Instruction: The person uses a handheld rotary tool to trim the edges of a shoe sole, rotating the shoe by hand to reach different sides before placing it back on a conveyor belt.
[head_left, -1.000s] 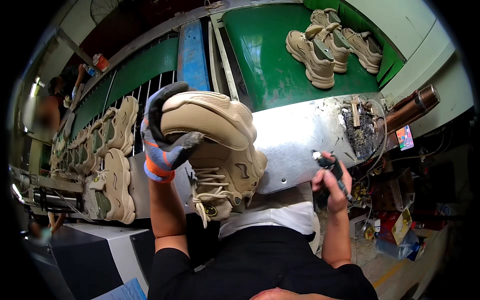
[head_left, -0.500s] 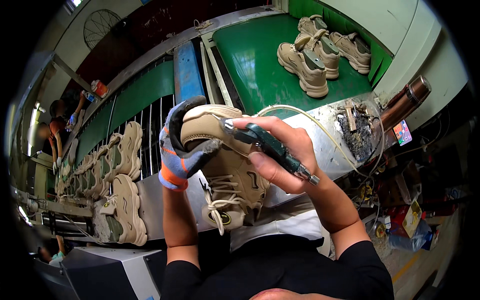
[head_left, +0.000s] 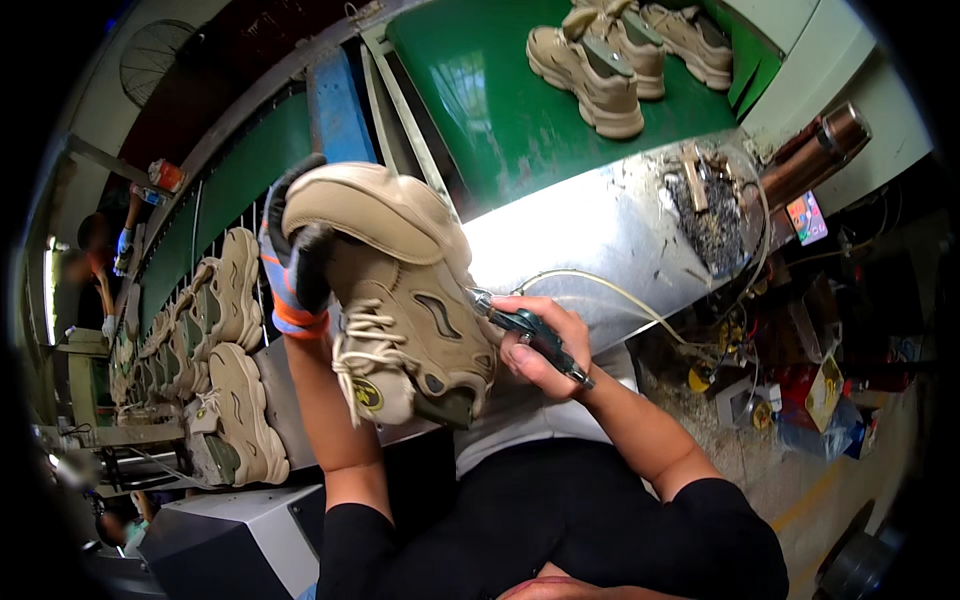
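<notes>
My left hand (head_left: 292,268), in a blue, orange and black glove, grips the toe end of a beige sneaker (head_left: 410,290). The shoe is held up with its side and cream laces showing and its heel toward me. In my bare right hand (head_left: 563,322) is a dark green hand tool (head_left: 535,332) with a slim metal tip, its fingers wrapped round the body. That tip is at the edge of the shoe's sole; whether it touches cannot be made out.
Several beige sneakers (head_left: 590,80) stand on the green belt (head_left: 455,100) ahead. More shoes (head_left: 240,410) line the rack at left. A pale hose (head_left: 610,288) curves over the metal ledge (head_left: 560,235). A copper-coloured cylinder (head_left: 820,150) juts out at right. Other people (head_left: 100,265) work far left.
The sneaker has swung left and turned, showing more of its side and sole edge. My right hand with the tool has moved down, from the toe to farther along the sole.
</notes>
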